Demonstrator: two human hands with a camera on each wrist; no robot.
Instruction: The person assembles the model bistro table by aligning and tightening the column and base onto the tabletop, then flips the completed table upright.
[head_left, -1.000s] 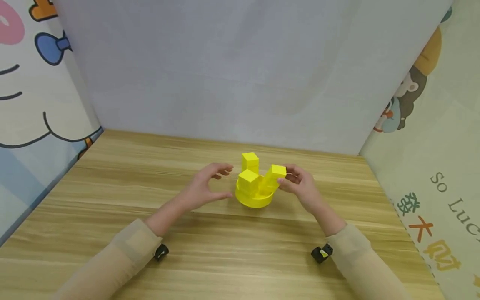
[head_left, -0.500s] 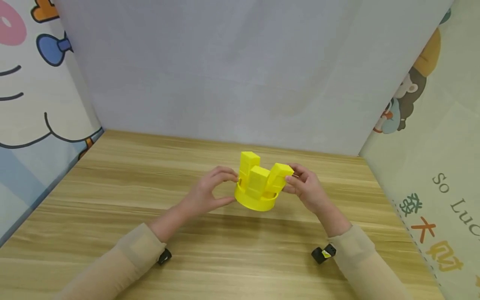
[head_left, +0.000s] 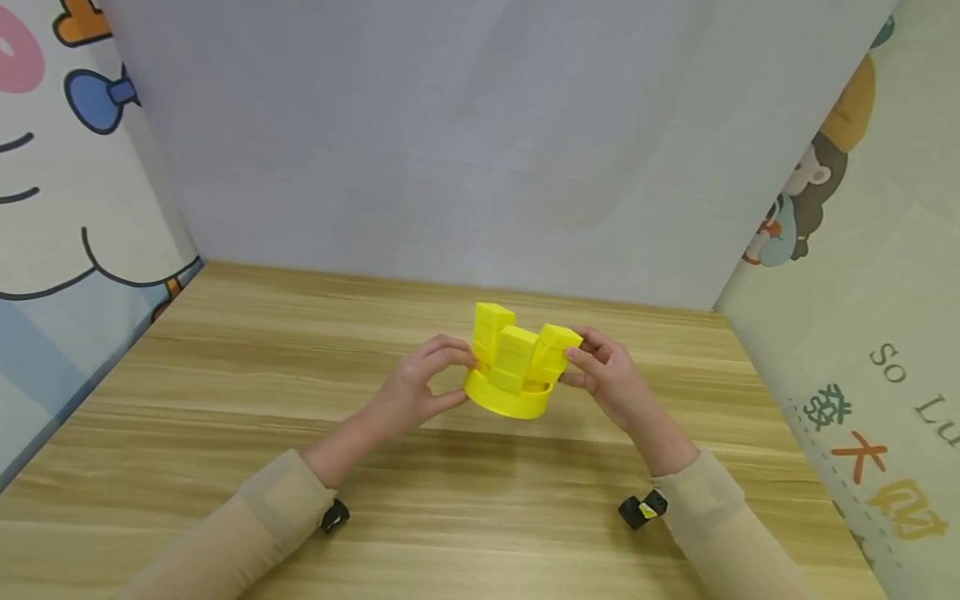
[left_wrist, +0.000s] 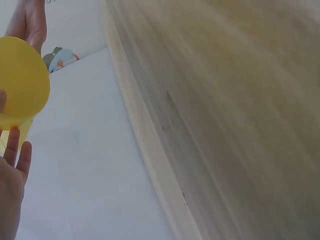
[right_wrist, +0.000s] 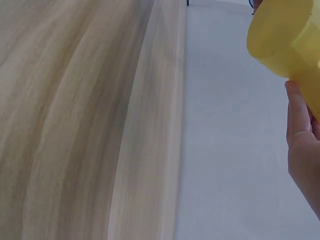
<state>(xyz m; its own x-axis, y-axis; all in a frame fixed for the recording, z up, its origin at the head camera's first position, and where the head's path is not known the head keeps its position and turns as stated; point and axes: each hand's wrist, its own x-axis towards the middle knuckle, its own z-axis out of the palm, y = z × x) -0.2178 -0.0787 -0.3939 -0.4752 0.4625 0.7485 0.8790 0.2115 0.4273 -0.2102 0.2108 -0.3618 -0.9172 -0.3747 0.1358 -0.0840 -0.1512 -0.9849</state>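
Observation:
Between both hands, above the table, is a yellow plastic holder [head_left: 507, 398] with a round base and three blocky prongs standing up from its rim. My left hand [head_left: 420, 379] pinches the left side of the base between thumb and fingers. On the other side, my right hand [head_left: 611, 375] grips the right prong, thumb in front and fingers behind. The flat round underside of the holder [left_wrist: 22, 77] faces the left wrist camera. From the right wrist, the holder [right_wrist: 280, 37] is cut off by the frame edge, with fingers of the right hand [right_wrist: 302, 145] against it.
A wood-grain table [head_left: 450, 517] spreads below the hands. Behind it hangs a plain pale cloth [head_left: 420, 150]. Printed cartoon panels stand at the left [head_left: 90, 192] and right [head_left: 862, 292]. A small black camera [head_left: 642, 509] sits on the right wrist.
The left hand has come from beside the holder to gripping its base. The holder has risen off the table, turned and tilted so its underside shows to the wrists.

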